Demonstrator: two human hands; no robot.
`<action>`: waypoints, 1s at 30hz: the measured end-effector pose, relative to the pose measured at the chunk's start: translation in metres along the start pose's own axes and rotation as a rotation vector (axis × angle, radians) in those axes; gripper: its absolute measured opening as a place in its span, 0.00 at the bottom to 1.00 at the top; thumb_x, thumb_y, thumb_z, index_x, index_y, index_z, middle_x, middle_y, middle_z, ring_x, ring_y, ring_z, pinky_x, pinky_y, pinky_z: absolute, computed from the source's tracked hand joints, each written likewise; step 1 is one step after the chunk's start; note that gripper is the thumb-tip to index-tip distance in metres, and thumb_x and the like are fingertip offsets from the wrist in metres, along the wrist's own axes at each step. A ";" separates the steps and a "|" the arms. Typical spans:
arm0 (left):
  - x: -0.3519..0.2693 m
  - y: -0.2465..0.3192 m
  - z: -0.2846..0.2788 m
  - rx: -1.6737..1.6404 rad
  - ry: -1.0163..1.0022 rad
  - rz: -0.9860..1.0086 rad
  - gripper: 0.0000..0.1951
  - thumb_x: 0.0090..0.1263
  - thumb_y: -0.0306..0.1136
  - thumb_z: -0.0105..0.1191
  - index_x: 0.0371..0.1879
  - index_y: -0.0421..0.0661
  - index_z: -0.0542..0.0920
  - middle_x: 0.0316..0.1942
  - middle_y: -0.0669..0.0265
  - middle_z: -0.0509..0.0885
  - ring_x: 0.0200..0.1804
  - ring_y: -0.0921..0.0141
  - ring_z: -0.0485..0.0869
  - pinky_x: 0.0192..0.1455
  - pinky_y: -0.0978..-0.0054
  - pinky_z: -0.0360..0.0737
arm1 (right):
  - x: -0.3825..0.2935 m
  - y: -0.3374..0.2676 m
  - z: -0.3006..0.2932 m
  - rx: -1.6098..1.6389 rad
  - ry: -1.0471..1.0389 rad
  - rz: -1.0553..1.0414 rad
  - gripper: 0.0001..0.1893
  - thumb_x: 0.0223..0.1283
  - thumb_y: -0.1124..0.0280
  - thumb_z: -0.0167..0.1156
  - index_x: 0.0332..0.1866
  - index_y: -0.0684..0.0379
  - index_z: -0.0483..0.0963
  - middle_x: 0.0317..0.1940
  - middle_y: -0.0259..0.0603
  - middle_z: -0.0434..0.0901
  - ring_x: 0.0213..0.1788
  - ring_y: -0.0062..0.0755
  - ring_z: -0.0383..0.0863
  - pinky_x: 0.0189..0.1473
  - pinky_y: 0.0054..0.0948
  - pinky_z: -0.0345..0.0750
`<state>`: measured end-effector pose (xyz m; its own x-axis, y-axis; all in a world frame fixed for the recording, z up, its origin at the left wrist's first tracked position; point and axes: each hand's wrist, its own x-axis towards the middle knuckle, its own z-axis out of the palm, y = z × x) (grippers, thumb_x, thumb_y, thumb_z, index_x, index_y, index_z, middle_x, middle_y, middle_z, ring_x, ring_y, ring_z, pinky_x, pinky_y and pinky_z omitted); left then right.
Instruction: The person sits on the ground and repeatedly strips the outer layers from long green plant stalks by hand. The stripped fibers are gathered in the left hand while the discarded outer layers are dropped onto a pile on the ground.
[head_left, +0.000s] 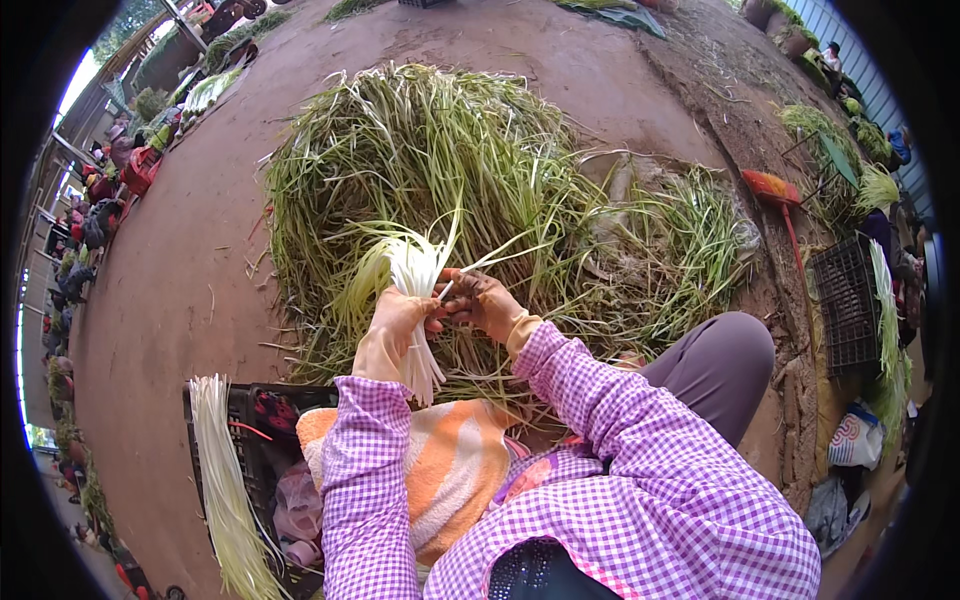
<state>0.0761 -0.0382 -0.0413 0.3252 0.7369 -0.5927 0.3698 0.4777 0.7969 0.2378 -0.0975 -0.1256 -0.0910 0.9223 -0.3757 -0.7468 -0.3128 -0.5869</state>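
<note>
My left hand (405, 311), in a tan glove, is closed around a bunch of pale blanched leafy stalks (415, 266), their white ends hanging below the hand and yellow-green leaves fanning above it. Close beside it, my right hand (484, 300), its fingertips dark with soil, pinches a single pale stalk (448, 287). Both hands are above the near edge of a large heap of long green leaves (420, 150). An orange and white striped towel (457, 465) lies over my lap. Left of it, a bundle of pale stalks (229, 487) rests on a black plastic crate (196, 450).
A smaller, browner pile of leaves (675, 255) adjoins the heap on the right. Beyond it are a red broom or dustpan (772, 189) and a black crate (847, 307) with greens. Several people sit along the far left; another person (832, 64) is at the upper right.
</note>
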 end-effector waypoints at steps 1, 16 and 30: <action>-0.001 0.002 -0.002 -0.057 -0.019 0.030 0.08 0.69 0.24 0.58 0.45 0.36 0.81 0.31 0.58 0.88 0.22 0.71 0.83 0.23 0.74 0.83 | -0.001 0.000 -0.001 -0.014 -0.028 0.040 0.23 0.70 0.57 0.60 0.64 0.58 0.71 0.44 0.34 0.85 0.29 0.22 0.84 0.33 0.27 0.82; -0.028 0.017 -0.109 -1.275 -0.380 0.757 0.27 0.66 0.27 0.60 0.65 0.33 0.71 0.53 0.52 0.85 0.42 0.71 0.86 0.51 0.73 0.85 | 0.015 0.042 -0.048 -0.761 0.341 -0.554 0.11 0.69 0.70 0.60 0.53 0.59 0.79 0.46 0.45 0.85 0.43 0.34 0.85 0.42 0.30 0.83; -0.020 0.022 -0.061 -0.835 -0.132 0.472 0.22 0.71 0.22 0.54 0.64 0.37 0.71 0.47 0.56 0.87 0.35 0.72 0.85 0.37 0.78 0.86 | 0.011 0.045 -0.061 -1.518 0.271 -0.086 0.11 0.66 0.66 0.63 0.48 0.59 0.83 0.39 0.50 0.86 0.40 0.44 0.86 0.43 0.38 0.82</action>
<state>0.0246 -0.0136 -0.0047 0.3955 0.9048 -0.1577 -0.5453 0.3695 0.7525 0.2433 -0.1158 -0.1997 0.1598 0.9341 -0.3194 0.6216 -0.3466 -0.7025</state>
